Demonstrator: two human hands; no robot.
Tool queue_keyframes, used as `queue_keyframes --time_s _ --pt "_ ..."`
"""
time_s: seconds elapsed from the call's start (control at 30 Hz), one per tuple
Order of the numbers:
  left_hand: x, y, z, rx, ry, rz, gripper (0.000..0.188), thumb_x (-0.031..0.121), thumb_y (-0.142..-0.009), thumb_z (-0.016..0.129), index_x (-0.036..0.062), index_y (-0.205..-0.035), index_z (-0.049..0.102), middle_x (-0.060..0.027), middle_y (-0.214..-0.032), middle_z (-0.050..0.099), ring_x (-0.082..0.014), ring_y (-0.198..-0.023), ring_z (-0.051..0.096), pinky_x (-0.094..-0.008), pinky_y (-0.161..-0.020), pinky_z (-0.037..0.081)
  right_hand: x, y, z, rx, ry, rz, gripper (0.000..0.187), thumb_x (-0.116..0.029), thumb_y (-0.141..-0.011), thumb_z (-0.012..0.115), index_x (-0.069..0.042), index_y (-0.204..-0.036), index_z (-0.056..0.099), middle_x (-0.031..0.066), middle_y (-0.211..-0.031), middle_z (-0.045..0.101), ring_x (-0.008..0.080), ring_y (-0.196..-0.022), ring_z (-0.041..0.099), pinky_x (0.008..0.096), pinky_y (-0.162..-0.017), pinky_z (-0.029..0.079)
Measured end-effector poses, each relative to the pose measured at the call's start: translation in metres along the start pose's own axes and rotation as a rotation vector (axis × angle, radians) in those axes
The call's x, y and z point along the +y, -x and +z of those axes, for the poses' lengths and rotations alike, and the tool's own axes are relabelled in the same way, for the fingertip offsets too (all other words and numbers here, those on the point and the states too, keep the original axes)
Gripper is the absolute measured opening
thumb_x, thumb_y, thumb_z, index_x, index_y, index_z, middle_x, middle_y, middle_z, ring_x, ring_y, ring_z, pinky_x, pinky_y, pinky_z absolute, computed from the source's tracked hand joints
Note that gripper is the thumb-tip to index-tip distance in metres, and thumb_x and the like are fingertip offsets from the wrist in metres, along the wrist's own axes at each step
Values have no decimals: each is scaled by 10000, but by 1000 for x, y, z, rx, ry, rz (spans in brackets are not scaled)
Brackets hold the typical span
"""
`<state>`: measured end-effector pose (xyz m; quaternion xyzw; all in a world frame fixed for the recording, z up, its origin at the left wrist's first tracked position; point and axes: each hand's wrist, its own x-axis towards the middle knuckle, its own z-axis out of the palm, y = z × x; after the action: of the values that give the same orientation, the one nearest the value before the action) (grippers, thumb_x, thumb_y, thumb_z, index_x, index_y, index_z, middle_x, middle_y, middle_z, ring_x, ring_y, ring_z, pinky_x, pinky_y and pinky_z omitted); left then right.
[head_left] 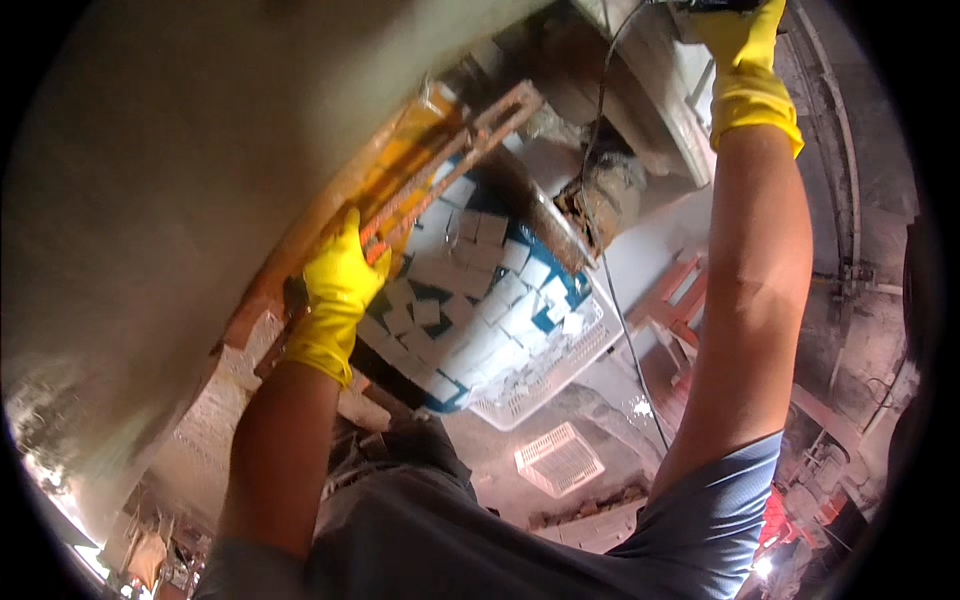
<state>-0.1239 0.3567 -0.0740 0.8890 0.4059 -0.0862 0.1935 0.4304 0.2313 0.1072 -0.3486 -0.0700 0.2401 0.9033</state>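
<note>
My left hand (345, 268), in a yellow rubber glove, is closed around the near end of a long rusty orange-red metal bar (440, 170) with a slot in it. The bar slants up to the right. Raised at the top right is my right hand (748, 60), also gloved in yellow, against a dark object (722, 5) cut off by the picture's edge. Its fingers are mostly out of sight. Below the bar, many white square pieces (480, 262) lie scattered over a teal surface (450, 390).
A large curved grey-brown body (220, 130) fills the upper left. A white perforated crate (550, 390) borders the white pieces. Lower stands a smaller pale basket (560, 460) on the floor. A thin dark cable (600, 130) hangs down the middle. Pipes (840, 130) run along the right wall.
</note>
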Motion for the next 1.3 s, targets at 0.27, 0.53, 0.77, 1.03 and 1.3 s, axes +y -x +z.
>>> queue_keyframes --time_s 0.27,0.53,0.77,1.03,1.3 --pt "-4 -12 9 11 36 83 794 430 -839 796 62 -1496 543 -250 -1280 702 -436 -1170 681 -481 -975 559 -16 137 -51 -810 -46 294 775 -651 -1045 407 47 -1351 545 164 -1229 633 330 -1109 601 495 -1026 464" --pt "-3 -6 4 84 13 146 656 433 -847 780 72 -1369 617 -231 -1207 738 -432 -1101 714 -495 -918 576 44 532 -66 282 168 218 729 -617 -1010 592 -2 -1401 560 162 -1180 721 304 -832 716 472 -748 609" --pt "-14 -20 18 41 29 161 585 500 -853 755 48 -1216 687 -249 -1143 744 -451 -1068 715 -526 -896 569 54 796 16 739 460 580 549 -394 -1006 733 85 -1270 675 165 -987 782 252 -865 762 363 -841 606" --pt "-36 -25 17 8 114 318 665 524 -862 794 28 -1287 670 -236 -1216 737 -439 -1136 699 -507 -945 552 84 878 81 837 567 894 330 -215 -1033 695 79 -1184 694 155 -924 761 228 -814 735 338 -801 597" --pt "-92 3 20 -3 179 342 728 479 -875 803 25 -1402 590 -252 -1306 702 -433 -1227 661 -490 -1005 528 103 885 99 803 707 962 381 -291 -1002 734 64 -1134 689 160 -907 768 219 -782 729 331 -749 579"
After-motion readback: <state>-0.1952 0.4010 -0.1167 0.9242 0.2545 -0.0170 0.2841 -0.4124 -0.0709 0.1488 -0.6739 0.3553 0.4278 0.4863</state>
